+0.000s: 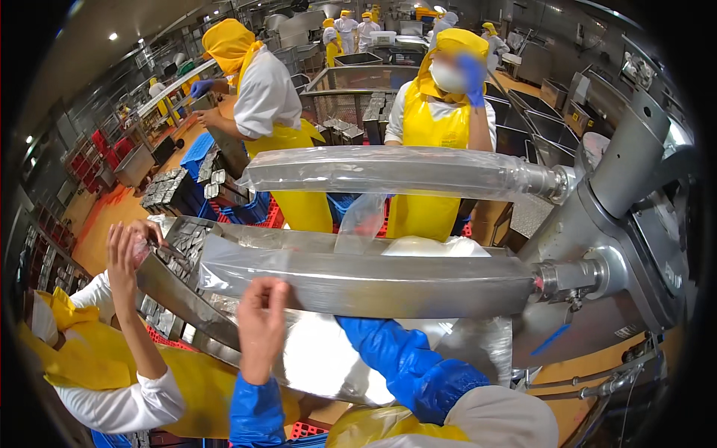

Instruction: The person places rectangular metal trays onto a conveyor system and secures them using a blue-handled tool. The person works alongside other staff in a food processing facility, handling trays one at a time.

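Note:
A long metal mould (396, 287) in clear plastic film (220, 265) lies across the middle, its right end at the machine's lower nozzle (556, 278). Close to its left end my left hand (261, 321) is raised, fingers curled toward the thumb at the mould's near edge. What they pinch, if anything, I cannot make out. My right arm, in a blue sleeve (411, 366), reaches beneath the mould, which hides the hand. Farther off, a second long film-covered mould (388, 170) extends from the upper nozzle (545, 181).
At left, a co-worker in a yellow apron (202, 381) holds a long metal mould (179, 299). Two others in yellow stand beyond the far mould. The large steel machine (620, 209) fills the right side. Stacked metal moulds (175, 193) and blue crates (198, 153) stand at left.

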{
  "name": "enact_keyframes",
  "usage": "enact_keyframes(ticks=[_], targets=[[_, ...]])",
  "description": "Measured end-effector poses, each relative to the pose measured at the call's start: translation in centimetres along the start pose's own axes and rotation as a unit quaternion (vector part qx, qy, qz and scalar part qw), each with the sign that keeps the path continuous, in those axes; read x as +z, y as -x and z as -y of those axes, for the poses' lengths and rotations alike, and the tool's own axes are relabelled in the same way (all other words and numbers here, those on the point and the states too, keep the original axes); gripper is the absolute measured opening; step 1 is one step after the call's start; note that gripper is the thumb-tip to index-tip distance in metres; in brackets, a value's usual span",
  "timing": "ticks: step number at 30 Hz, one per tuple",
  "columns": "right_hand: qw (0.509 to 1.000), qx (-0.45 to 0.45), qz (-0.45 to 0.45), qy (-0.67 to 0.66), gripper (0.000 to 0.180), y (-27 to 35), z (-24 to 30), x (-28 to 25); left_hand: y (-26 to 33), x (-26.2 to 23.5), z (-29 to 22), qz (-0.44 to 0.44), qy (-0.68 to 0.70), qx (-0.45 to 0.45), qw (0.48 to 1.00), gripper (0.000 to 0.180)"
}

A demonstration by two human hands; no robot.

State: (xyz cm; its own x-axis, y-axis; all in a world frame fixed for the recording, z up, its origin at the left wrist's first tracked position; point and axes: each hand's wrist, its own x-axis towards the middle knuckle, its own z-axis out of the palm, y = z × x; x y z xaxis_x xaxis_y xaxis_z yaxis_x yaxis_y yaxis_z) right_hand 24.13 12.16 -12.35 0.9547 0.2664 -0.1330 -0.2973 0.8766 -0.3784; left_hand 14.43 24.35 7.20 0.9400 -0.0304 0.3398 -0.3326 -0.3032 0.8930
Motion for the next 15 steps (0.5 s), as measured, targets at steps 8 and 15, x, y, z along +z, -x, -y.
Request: enact_keyframes(ticks=[8,15], targets=[[0.942,-0.319,-0.105,-0.004,0.036,17.3,16.2,-4.1,5.4,9.2,-8.7,0.202,-0.091,0.268,0.938,0.045],[0.961,-0.190,-0.170,-0.111,0.035,30.2,18.6,-13.3,3.7,10.0,-7.8,0.226,-0.402,0.366,0.808,0.100]])
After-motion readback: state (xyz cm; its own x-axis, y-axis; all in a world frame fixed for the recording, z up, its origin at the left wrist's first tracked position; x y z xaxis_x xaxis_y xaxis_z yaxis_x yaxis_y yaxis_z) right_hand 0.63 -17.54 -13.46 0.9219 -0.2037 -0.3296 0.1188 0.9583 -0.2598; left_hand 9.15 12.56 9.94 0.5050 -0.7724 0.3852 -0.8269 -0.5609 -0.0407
